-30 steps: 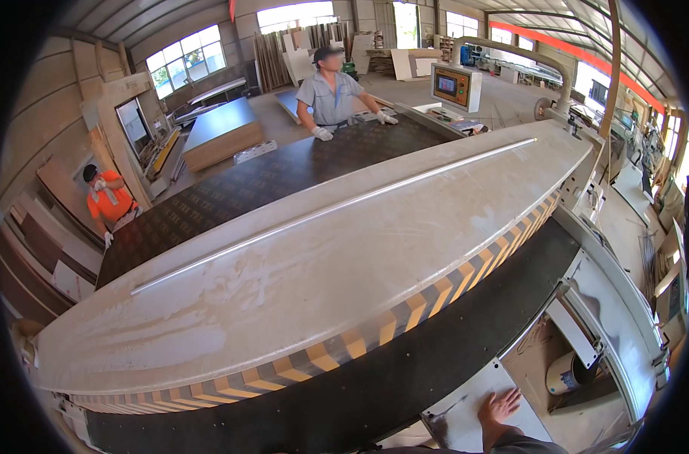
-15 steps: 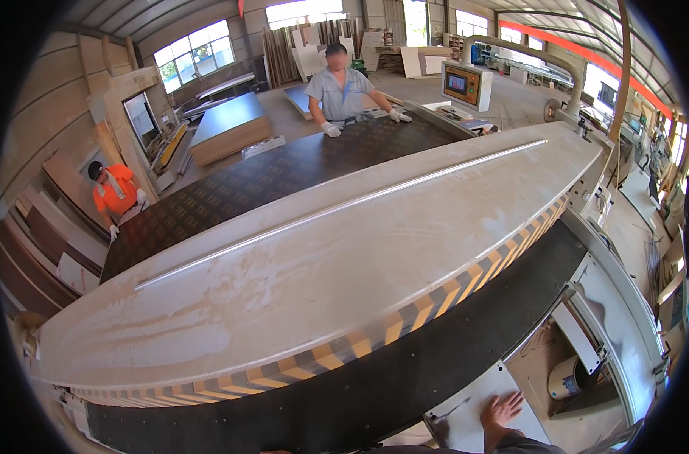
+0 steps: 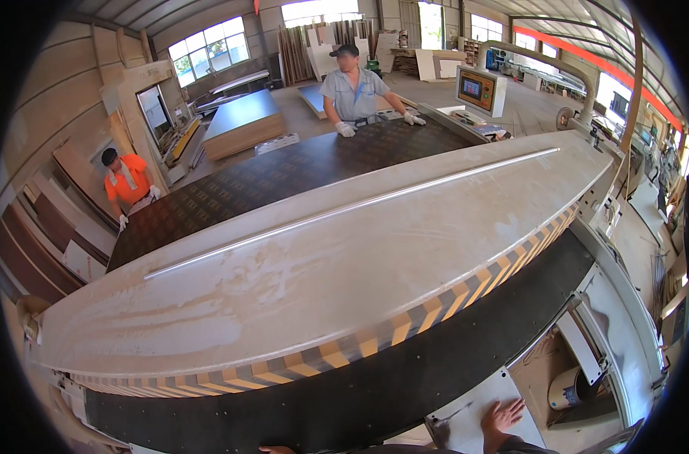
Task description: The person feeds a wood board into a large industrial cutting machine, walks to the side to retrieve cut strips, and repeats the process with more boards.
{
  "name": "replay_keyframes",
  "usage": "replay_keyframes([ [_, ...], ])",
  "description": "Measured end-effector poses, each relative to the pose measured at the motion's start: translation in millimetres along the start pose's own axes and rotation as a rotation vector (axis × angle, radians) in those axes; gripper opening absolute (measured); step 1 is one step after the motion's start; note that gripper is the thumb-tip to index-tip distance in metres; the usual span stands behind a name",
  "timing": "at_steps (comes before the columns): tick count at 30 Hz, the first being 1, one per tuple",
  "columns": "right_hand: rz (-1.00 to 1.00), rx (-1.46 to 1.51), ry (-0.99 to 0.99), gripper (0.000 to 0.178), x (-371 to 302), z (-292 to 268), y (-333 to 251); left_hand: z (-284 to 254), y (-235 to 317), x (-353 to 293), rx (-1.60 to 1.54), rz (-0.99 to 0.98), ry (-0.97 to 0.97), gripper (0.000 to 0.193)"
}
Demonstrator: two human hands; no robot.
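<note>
My right hand (image 3: 502,416) lies open with fingers spread on a pale metal plate (image 3: 461,424) at the near right, holding nothing. Of my left hand (image 3: 276,450), only a sliver shows at the lower edge, next to the black machine bed (image 3: 306,412); most of its fingers are hidden. Across the machine runs a long, dusty beam cover (image 3: 344,250) with a yellow-and-black striped front edge (image 3: 371,342). Beyond it lies a large dark brown printed panel (image 3: 238,185). A person in a grey shirt (image 3: 353,94) rests both gloved hands on the panel's far edge.
Another person in orange (image 3: 129,181) stands at the panel's left end. A control box (image 3: 480,91) hangs from a curved arm at the far right. Stacked boards (image 3: 242,129) stand behind the panel. A white bucket (image 3: 565,390) sits below the frame opening beside my right hand.
My view has shifted slightly, so the scene sits further right. A little more of my left hand shows. My right hand stays on the plate; the person in grey has turned their head.
</note>
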State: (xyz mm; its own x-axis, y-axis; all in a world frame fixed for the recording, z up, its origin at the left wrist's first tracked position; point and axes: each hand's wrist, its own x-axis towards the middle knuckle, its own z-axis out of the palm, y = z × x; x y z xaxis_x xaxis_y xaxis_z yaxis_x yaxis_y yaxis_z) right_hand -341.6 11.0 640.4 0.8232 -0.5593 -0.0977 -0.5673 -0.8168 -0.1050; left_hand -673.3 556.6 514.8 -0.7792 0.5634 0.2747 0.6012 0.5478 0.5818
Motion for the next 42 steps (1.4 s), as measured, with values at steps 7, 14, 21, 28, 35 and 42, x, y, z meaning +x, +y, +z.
replay_keyframes([
  [7,0.002,0.004,-0.002,0.085,0,1,2,-7,7,1,0.005,0.006,-0.014,0.080],
  [14,-0.015,-0.010,-0.007,0.083,2,4,4,-27,27,1,0.012,0.006,-0.021,0.080],
  [21,-0.014,-0.032,-0.006,0.082,0,1,4,-76,75,-8,0.023,0.003,-0.028,0.080],
  [28,-0.046,-0.039,-0.011,0.082,1,10,-2,-141,135,-17,0.028,-0.025,-0.003,0.081],
  [35,0.038,-0.048,0.018,0.081,4,-1,18,-147,148,-53,0.032,0.010,-0.072,0.081],
  [42,-0.029,-0.038,-0.009,0.081,0,4,-1,-3,10,10,0.043,-0.037,-0.019,0.081],
])
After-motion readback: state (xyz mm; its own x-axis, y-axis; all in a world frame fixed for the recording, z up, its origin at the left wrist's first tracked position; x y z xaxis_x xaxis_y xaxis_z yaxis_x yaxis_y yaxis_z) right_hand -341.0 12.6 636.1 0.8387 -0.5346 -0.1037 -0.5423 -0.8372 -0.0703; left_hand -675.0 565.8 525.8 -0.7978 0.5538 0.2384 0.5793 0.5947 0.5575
